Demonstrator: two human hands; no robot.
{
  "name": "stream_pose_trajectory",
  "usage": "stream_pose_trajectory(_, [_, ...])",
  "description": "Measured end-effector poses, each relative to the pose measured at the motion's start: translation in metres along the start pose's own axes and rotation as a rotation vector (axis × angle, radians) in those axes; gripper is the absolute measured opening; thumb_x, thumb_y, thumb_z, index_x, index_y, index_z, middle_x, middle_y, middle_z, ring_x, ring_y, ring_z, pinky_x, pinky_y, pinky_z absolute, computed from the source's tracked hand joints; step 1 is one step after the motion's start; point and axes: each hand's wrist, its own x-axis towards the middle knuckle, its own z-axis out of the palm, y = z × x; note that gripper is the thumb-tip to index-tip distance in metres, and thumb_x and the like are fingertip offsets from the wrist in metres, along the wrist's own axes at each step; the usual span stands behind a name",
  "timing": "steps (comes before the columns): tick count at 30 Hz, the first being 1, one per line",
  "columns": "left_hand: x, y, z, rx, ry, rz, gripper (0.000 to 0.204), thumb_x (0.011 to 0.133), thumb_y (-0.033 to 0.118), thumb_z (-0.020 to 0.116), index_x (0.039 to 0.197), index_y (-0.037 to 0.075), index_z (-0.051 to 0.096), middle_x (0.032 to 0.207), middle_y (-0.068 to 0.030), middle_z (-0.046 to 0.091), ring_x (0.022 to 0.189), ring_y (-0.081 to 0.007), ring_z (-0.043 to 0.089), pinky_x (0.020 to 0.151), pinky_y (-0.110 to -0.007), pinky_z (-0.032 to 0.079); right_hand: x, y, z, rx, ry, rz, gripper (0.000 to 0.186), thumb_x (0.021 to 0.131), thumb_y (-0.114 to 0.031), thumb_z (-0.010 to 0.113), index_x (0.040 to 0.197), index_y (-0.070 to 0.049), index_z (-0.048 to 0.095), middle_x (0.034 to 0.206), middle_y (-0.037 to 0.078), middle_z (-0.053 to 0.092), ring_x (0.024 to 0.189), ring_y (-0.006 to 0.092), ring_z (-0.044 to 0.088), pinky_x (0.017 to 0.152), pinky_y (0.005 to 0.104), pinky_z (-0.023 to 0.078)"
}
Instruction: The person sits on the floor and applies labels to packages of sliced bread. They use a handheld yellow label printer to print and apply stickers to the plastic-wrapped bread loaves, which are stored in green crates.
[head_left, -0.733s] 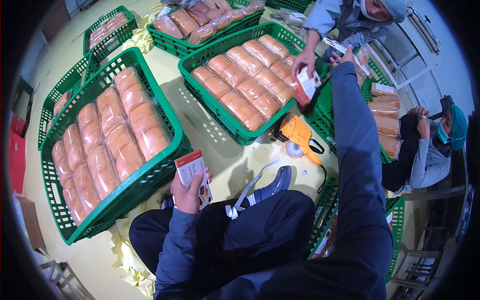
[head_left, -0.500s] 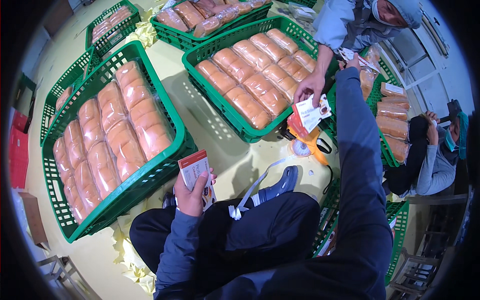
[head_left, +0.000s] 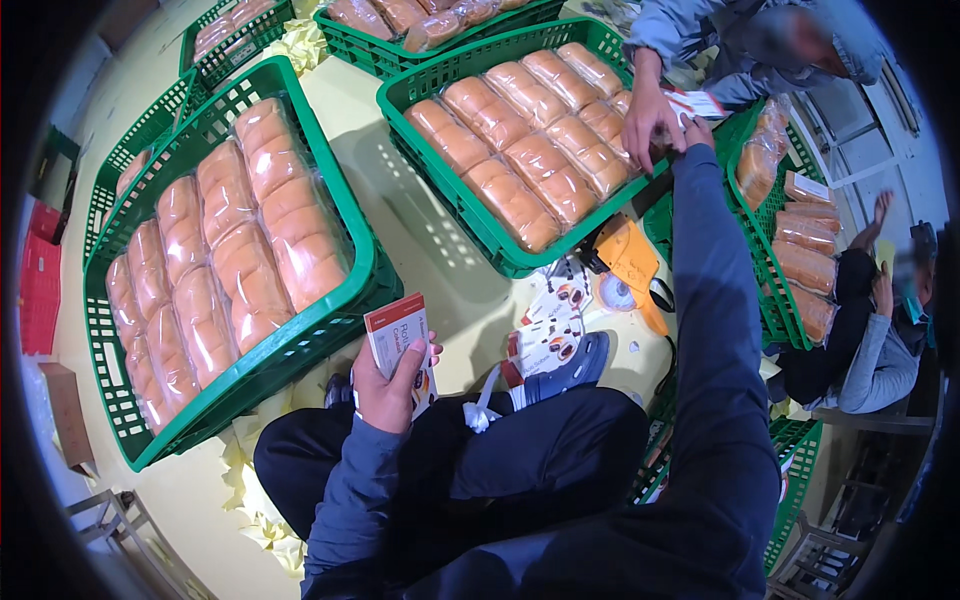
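My left hand (head_left: 388, 388) is closed around a small stack of white-and-red printed cards (head_left: 398, 335) above my lap. Stretched far out, my right hand (head_left: 697, 134) has its fingers at the edge of another white-and-red printed card (head_left: 693, 104), partly hidden beside a co-worker's hand (head_left: 652, 128). Below them stands a green crate (head_left: 515, 262) of plastic-wrapped bread loaves (head_left: 540, 165). More printed cards (head_left: 545, 325) lie spread on the floor by my shoe (head_left: 565, 370).
At left, a second green crate (head_left: 375, 260) of wrapped loaves leans toward me. An orange tape dispenser (head_left: 630, 262) sits on the floor beside the middle crate. Another bread crate (head_left: 780, 285) stands at right, near a seated person (head_left: 870, 360). Crumpled yellow paper (head_left: 255, 490) lies by my knee.
The cards held by the co-worker's near hand have left it, and cards now lie by my shoe. That hand has moved up beside my right hand. My left hand keeps its stack.
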Motion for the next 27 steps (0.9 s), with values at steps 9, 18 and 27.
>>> stream_pose_trajectory(9, [0.004, -0.009, 0.003, -0.305, -0.188, -0.161, 0.042, 0.089, 0.012, 0.045, 0.127, -0.005, 0.038, 0.108, -0.0223, 0.059, 0.091, -0.0311, 0.062, 0.08, -0.039, 0.05, -0.134, -0.093, -0.074, 0.62, 0.06, -0.058, 0.022, 0.08, -0.001, 0.064, 0.101, 0.005, 0.059, 0.087, 0.012, 0.065, 0.077, 0.0159, 0.062, 0.072, 0.0262, 0.05])
stream_pose_trajectory(18, [-0.021, -0.041, 0.006, 0.982, -0.467, 0.671, 0.025, 0.08, 0.007, 0.054, 0.104, 0.003, 0.055, 0.09, -0.0199, 0.06, 0.086, -0.0361, 0.059, 0.071, -0.043, 0.048, -0.429, -0.195, -0.082, 0.171, -1.405, -0.671, 0.018, 0.079, -0.004, 0.061, 0.096, 0.001, 0.065, 0.1, 0.013, 0.064, 0.094, 0.0242, 0.06, 0.084, 0.0335, 0.045])
stream_pose_trajectory(27, [-0.028, -0.051, 0.011, 0.929, -0.551, 0.563, 0.024, 0.088, 0.013, 0.045, 0.106, 0.004, 0.058, 0.098, -0.0129, 0.061, 0.093, -0.0301, 0.059, 0.079, -0.039, 0.048, -0.441, -0.175, -0.089, 0.072, -1.522, -0.511, 0.015, 0.076, -0.005, 0.066, 0.09, 0.001, 0.068, 0.095, 0.015, 0.066, 0.091, 0.0247, 0.063, 0.084, 0.0338, 0.047])
